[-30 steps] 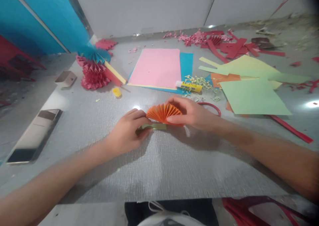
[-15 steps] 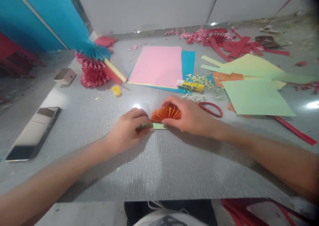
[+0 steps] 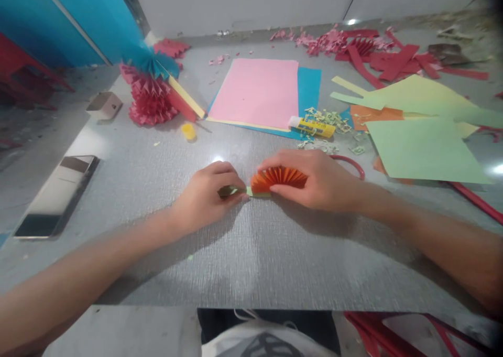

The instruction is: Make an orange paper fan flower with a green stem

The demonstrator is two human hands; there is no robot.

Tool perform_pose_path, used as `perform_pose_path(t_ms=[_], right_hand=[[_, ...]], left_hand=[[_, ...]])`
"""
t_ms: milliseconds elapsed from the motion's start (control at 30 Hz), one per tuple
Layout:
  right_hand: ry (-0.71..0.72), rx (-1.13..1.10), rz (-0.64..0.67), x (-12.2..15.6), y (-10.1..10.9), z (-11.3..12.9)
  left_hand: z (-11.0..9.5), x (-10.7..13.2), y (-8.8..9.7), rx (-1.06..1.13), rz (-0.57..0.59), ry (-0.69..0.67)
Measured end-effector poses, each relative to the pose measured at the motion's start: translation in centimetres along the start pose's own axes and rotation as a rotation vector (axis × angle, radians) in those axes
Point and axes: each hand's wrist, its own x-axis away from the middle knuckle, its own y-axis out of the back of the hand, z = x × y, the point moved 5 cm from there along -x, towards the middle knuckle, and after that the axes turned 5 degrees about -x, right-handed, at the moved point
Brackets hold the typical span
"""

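Note:
My right hand [image 3: 310,181] is closed on an orange pleated paper fan [image 3: 277,180], thumb in front and fingers behind. Along the fan's lower edge runs a pale green paper strip [image 3: 249,191]. My left hand [image 3: 212,189] pinches the left end of that strip between thumb and fingers, and part of the strip is hidden in the palm. Behind the right hand shows a red scissors handle [image 3: 353,164], its blades out of sight. An uncapped yellow glue stick [image 3: 314,127] lies beyond the hand, and its yellow cap [image 3: 189,132] sits further left.
Pink [image 3: 255,92] and blue sheets [image 3: 309,92] lie at the back, near green sheets [image 3: 426,150] and red scraps [image 3: 396,63] on the right. Pleated paper pieces [image 3: 151,103], a small white box [image 3: 104,106] and a phone [image 3: 57,197] are on the left.
My right hand and the orange fan have shifted slightly right along the green strip, so less bare strip shows between the hands. The camera view has also moved a little.

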Motion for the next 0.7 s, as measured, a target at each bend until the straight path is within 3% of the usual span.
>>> perform_pose_path(t_ms=[533, 700], right_hand=[[-0.026, 0.098, 0.019, 0.2, -1.3, 0.4], [-0.056, 0.111, 0.019, 0.0, -1.3, 0.3]], left_hand=[[0.1, 0.0, 0.0, -0.012, -0.017, 0.016], [-0.3, 0.0, -0.2, -0.098, -0.029, -0.105]])
